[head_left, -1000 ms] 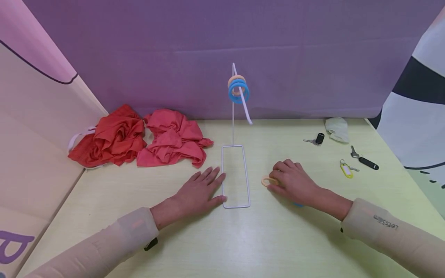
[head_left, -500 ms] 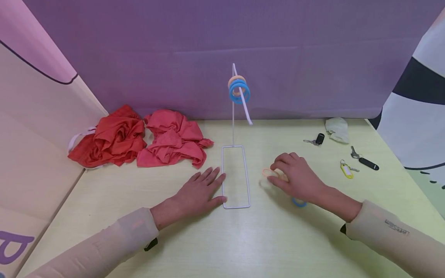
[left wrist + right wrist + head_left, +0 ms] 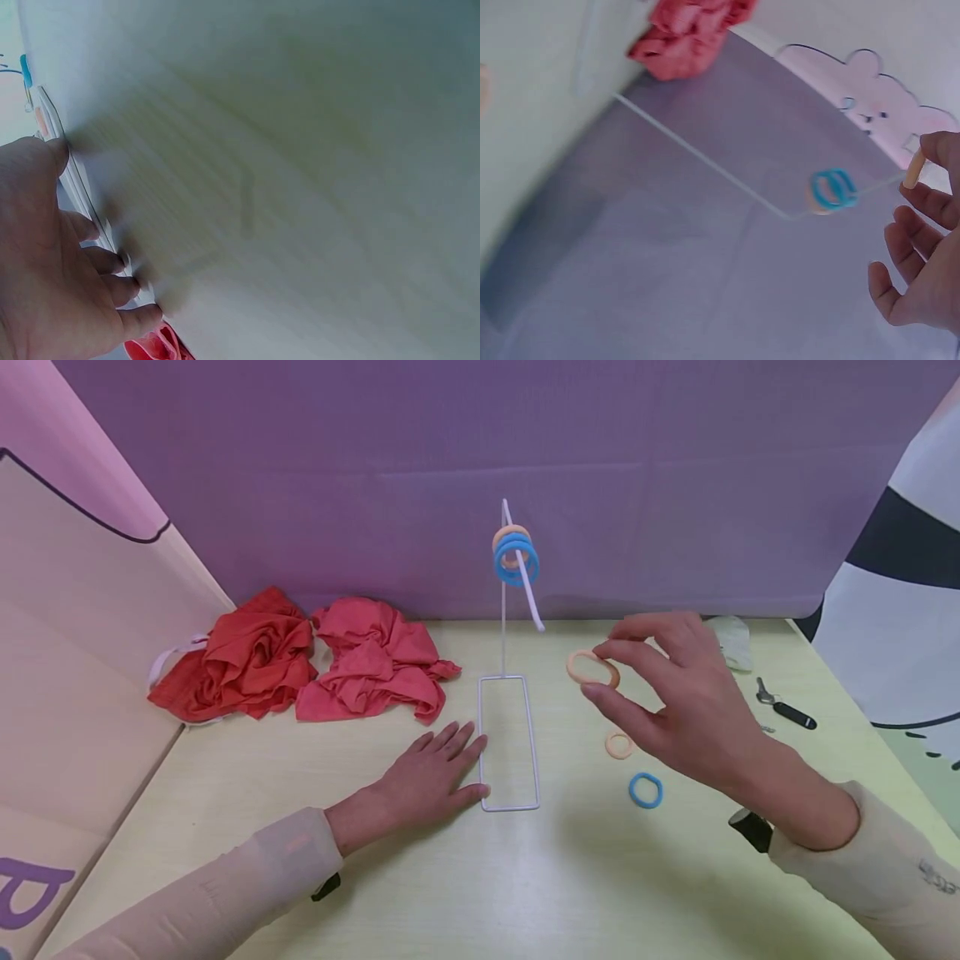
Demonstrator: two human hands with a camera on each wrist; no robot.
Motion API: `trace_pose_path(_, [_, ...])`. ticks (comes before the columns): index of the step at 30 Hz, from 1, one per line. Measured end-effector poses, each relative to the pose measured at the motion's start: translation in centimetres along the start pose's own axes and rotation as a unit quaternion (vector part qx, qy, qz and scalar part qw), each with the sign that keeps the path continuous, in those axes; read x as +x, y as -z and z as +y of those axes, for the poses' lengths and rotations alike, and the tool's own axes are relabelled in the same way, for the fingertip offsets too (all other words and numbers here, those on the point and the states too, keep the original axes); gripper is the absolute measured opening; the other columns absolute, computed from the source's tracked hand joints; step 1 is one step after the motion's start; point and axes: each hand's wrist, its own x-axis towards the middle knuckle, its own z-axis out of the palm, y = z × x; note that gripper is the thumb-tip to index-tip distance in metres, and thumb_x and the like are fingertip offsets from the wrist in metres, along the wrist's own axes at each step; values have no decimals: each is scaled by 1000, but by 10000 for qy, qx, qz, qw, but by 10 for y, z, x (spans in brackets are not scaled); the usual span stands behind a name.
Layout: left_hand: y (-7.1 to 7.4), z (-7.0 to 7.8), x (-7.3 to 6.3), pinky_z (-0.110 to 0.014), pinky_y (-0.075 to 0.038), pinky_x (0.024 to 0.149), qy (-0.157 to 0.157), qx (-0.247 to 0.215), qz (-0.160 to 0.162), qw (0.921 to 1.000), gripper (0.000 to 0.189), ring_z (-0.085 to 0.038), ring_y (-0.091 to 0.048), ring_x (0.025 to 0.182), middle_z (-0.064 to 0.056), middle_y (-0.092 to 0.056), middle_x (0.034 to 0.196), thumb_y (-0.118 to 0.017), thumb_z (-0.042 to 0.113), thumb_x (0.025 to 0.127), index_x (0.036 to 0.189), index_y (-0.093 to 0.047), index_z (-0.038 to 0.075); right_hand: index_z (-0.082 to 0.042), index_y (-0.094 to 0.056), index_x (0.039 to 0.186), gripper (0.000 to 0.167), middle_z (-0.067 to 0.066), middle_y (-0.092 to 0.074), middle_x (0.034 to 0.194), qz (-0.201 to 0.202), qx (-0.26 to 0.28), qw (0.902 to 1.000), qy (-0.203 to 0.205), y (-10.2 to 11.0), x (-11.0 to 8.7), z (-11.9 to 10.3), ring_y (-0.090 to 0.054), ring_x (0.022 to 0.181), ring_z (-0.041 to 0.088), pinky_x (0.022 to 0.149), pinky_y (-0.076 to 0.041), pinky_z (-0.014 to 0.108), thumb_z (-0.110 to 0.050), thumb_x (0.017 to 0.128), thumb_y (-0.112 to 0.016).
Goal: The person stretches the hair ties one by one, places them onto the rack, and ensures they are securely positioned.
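Observation:
Between its thumb and fingertips, my right hand (image 3: 686, 697) pinches a peach ring (image 3: 570, 668), raised above the table to the right of the white wire stand (image 3: 532, 739). The right wrist view shows this ring (image 3: 914, 169) edge-on in the fingers. My left hand (image 3: 423, 777) lies flat on the table, its fingers spread and the fingertips and thumb at the left side of the stand's base. On the stand's sloping arm hang blue rings (image 3: 516, 578) and a peach ring (image 3: 501, 532) behind them. Another peach ring (image 3: 618, 754) and a blue ring (image 3: 646, 802) lie below my right hand.
A red cloth (image 3: 255, 652) and a pinkish-red cloth (image 3: 375, 660) lie crumpled at the back left. On the right are a key with a black fob (image 3: 793, 714) and a pale crumpled piece (image 3: 735, 643). My right hand hides other keys. A purple curtain (image 3: 337, 510) stands behind.
My right hand has lifted the pinched peach ring off the table, up and away from me. The peach and blue rings beneath are now uncovered. My left hand has not moved.

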Motion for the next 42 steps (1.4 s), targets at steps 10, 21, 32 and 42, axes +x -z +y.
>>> trace_pose_path(10, [3, 1, 0, -55, -23, 123, -14, -18, -32, 10000, 78, -31, -15, 157, -7, -19, 169, -46, 61, 99, 161, -23, 19, -5, -74, 96, 28, 14, -65, 99, 1587, -413, 9827, 855, -3, 33, -26, -54, 91, 38, 76, -35, 55, -33, 94, -69])
trace_pose_path(21, [1, 2, -2, -56, -24, 123, -43, -41, -17, 10000, 77, -31, -15, 157, -7, -19, 169, -46, 60, 99, 161, -23, 19, -6, -72, 103, 22, 13, -63, 100, 1144, -869, 9841, 1046, -19, 49, -10, -56, 89, 34, 74, -36, 53, -25, 93, -69])
trace_pose_path(32, [0, 0, -1, -55, -23, 124, -41, 11, -10, 10000, 78, -30, -14, 157, -6, -17, 169, -44, 62, 99, 161, -21, 21, -7, -71, 103, 17, 12, -70, 98, 602, -1234, 9882, 682, -29, 52, 7, -60, 91, 34, 78, -40, 51, -15, 88, -73])
trace_pose_path(42, [2, 0, -2, -55, -22, 124, -62, -6, -24, 10000, 77, -30, -13, 157, -6, -17, 169, -44, 61, 100, 161, -21, 21, -5, -70, 101, 14, 12, -68, 97, 798, -1299, 9861, 662, -42, 59, 18, -59, 89, 34, 78, -39, 50, -14, 90, -69])
